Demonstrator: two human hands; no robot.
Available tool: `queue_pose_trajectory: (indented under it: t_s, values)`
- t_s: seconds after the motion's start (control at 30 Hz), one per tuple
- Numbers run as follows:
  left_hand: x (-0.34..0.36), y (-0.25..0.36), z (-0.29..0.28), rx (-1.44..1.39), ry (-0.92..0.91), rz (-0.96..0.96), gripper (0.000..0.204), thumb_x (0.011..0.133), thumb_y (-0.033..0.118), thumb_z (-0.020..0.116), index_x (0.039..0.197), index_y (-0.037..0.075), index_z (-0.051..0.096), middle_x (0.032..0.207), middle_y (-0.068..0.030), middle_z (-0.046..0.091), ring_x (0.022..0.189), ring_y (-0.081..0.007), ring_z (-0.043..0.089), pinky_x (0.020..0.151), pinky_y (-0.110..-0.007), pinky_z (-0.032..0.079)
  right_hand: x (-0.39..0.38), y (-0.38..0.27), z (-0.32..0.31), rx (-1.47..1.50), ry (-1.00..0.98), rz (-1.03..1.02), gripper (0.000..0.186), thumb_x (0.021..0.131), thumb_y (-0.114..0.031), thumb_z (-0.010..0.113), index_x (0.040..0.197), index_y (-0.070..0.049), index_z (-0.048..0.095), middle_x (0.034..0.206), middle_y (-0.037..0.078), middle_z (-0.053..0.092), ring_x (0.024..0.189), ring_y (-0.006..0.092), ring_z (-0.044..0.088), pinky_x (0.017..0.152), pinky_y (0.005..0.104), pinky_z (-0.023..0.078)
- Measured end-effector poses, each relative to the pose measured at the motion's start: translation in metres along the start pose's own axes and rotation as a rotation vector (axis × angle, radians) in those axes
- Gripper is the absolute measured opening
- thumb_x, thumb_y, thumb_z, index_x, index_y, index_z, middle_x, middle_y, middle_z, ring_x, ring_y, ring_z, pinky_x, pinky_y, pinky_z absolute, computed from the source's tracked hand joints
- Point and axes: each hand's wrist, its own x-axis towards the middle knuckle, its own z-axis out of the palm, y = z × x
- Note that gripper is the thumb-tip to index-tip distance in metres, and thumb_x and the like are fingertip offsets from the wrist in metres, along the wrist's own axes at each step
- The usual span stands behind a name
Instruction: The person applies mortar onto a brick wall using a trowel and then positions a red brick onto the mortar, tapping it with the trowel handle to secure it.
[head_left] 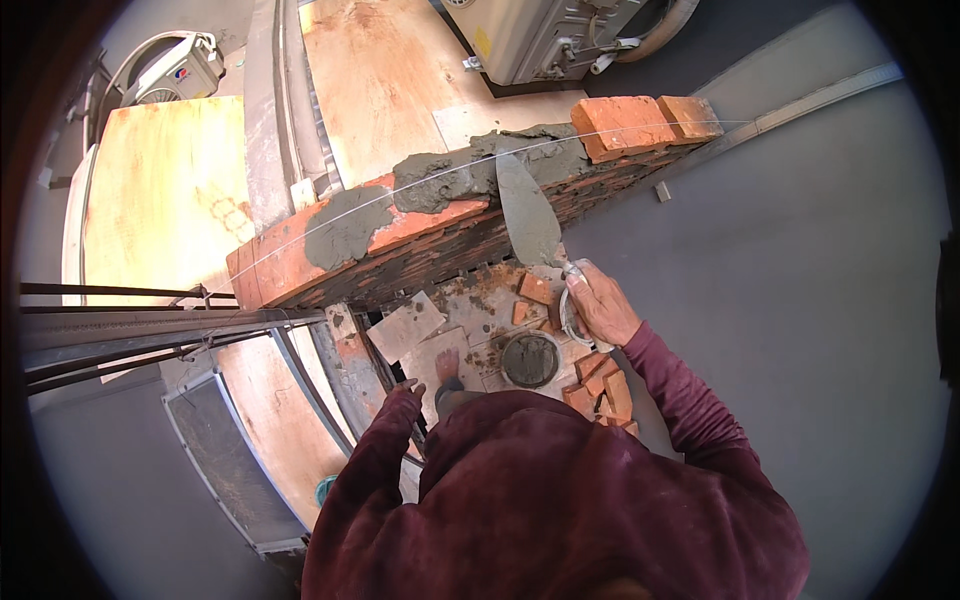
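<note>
My right hand point(604, 306) is closed round the handle of a trowel point(528, 215). The blade, smeared with grey mortar, points away from me, and its tip touches the mortar bed point(440, 180) on top of a low brick wall point(268, 262). Two bricks point(625, 127) sit on the wall's right end, beside the mortar. A taut white string point(345, 213) runs along the top. Down by my left side, my left hand point(406, 391) hangs with its fingers loosely apart and holds nothing. Between me and the wall stands a round bucket of mortar point(530, 360).
Loose bricks and broken pieces point(604, 388) lie right of the bucket, near my bare foot point(448, 366). Behind the wall are wooden boards point(375, 85) and an air-conditioner unit point(535, 45). Metal bars point(130, 325) reach in from the left. A grey wall point(760, 270) rises at right.
</note>
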Motion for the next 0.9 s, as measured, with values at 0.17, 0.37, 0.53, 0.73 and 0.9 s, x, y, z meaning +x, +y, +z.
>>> queue_pose_trajectory:
  t_s: [0.17,0.37,0.53,0.73,0.9]
  values:
    - [-0.012,-0.007,0.0,0.046,-0.125,-0.063,0.057,0.085,0.042,0.066,0.129,0.006,0.057,0.112,-0.0158,0.067,0.101,-0.0237,0.064,0.089,-0.033,0.05,0.021,0.049,0.094,-0.089,0.131,-0.169,0.036,0.101,-0.031,0.041,0.113,0.003,0.046,0.066,0.015,0.056,0.047,0.0292,0.055,0.046,0.039,0.045]
    - [-0.039,0.01,-0.012,0.017,-0.227,-0.125,0.053,0.088,0.044,0.06,0.125,0.007,0.06,0.114,-0.0145,0.066,0.107,-0.0256,0.063,0.093,-0.036,0.047,0.019,0.044,0.089,-0.573,0.063,-0.089,0.036,0.097,-0.028,0.049,0.112,0.004,0.046,0.079,0.03,0.06,0.076,0.0471,0.06,0.065,0.0518,0.046]
    - [-0.029,0.032,-0.005,0.053,-0.189,-0.122,0.049,0.089,0.044,0.059,0.123,0.01,0.062,0.11,-0.0146,0.068,0.107,-0.027,0.063,0.092,-0.037,0.048,-0.005,0.023,0.001,-0.836,0.266,-0.212,0.028,0.093,-0.024,0.055,0.106,0.0,0.051,0.082,0.023,0.06,0.071,0.0417,0.06,0.062,0.0487,0.047]
    - [0.027,-0.027,0.017,0.175,-0.184,0.127,0.033,0.089,0.04,0.058,0.077,0.01,0.066,0.074,-0.0107,0.064,0.079,-0.0233,0.063,0.074,-0.039,0.048,0.011,-0.043,-0.051,-1.301,0.489,-0.37,0.037,0.084,-0.018,0.063,0.119,-0.007,0.055,0.099,0.008,0.058,0.082,0.0251,0.059,0.066,0.0382,0.046]
    - [0.044,0.011,0.039,0.095,-0.197,0.222,0.033,0.089,0.04,0.058,0.082,0.01,0.066,0.079,-0.0114,0.064,0.083,-0.0237,0.063,0.076,-0.039,0.048,0.08,-0.077,-0.018,-1.424,0.4,-0.507,0.047,0.084,-0.012,0.06,0.129,-0.009,0.052,0.105,0.006,0.057,0.089,0.021,0.056,0.074,0.0335,0.042]
